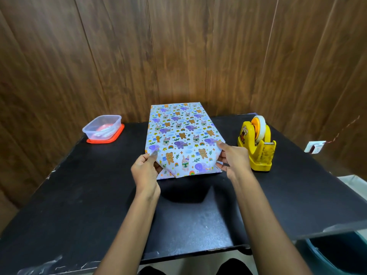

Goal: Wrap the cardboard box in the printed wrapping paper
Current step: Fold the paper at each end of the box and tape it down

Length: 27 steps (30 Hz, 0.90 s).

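**Fig.** Head view, parcel on black table (79, 195).

**Hidden / unclear.** The cardboard box is fully covered by the printed wrapping paper (179, 135); no bare cardboard is seen. At the near end the paper is folded down w/ a diagonal crease at the left. It cannot be told whether that end is taped. Contents of the clear container (102, 128) are blurred (sth. red/white). The bin (333, 253), lower right, is cut off by the frame edge. Fingertips of both hands are partly hidden behind the paper.

**Counts.** 1 wrapped parcel, 1 yellow tape dispenser (257, 143) w/ 1 roll, 1 container set on 1 red lid (119, 133), 2 hands.

**Position.** The parcel is laid at table centre, its far end near the wood-panel wall. The dispenser is near it on the right; the container is well apart on the left.

**Hands.** The near-left corner is pinched by the left hand (145, 171), thumb on top, fingers curled under the fold. The near-right corner is gripped by the right hand (232, 159), thumb on the top edge, fingers curled vs. the side.
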Available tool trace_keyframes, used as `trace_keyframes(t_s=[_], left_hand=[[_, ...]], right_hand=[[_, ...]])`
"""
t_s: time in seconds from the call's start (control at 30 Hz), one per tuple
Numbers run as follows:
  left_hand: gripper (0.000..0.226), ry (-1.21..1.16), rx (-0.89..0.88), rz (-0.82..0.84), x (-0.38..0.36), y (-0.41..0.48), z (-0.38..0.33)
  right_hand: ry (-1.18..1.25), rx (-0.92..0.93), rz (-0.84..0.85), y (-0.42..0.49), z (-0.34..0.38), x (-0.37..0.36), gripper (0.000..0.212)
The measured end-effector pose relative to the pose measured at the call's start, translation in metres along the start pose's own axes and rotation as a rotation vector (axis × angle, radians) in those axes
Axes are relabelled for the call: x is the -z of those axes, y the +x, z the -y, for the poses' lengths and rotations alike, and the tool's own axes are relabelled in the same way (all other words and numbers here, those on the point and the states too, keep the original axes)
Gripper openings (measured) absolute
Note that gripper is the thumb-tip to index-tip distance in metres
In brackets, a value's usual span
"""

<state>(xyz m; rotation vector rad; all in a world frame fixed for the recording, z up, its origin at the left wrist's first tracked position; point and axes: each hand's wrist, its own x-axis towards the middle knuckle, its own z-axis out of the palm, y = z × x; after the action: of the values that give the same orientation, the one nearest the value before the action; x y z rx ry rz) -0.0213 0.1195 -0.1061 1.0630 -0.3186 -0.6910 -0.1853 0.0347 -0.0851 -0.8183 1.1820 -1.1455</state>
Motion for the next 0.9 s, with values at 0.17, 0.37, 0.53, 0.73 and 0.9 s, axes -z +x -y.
trace_keyframes(t_s=[0.17, 0.37, 0.53, 0.73, 0.9], left_hand=[[0.024, -0.003, -0.002, 0.008, 0.001, -0.001, -0.002], [0.022, 0.008, -0.015, 0.015, 0.003, 0.005, -0.005], [0.014, 0.071, -0.057, 0.065, 0.007, 0.006, 0.006], [0.016, 0.073, -0.144, 0.058, 0.01, 0.007, 0.019], [0.018, 0.163, -0.166, 0.062, 0.01, 0.006, 0.023]], right_hand=[[0.027, 0.009, 0.018, -0.004, 0.002, -0.001, 0.018], [0.106, 0.012, 0.058, -0.012, 0.001, -0.001, 0.022], [-0.02, 0.123, 0.119, -0.008, -0.008, 0.009, 0.024], [-0.002, 0.151, 0.187, -0.008, -0.015, 0.005, 0.019], [-0.11, 0.22, 0.179, 0.001, -0.024, 0.009, 0.012]])
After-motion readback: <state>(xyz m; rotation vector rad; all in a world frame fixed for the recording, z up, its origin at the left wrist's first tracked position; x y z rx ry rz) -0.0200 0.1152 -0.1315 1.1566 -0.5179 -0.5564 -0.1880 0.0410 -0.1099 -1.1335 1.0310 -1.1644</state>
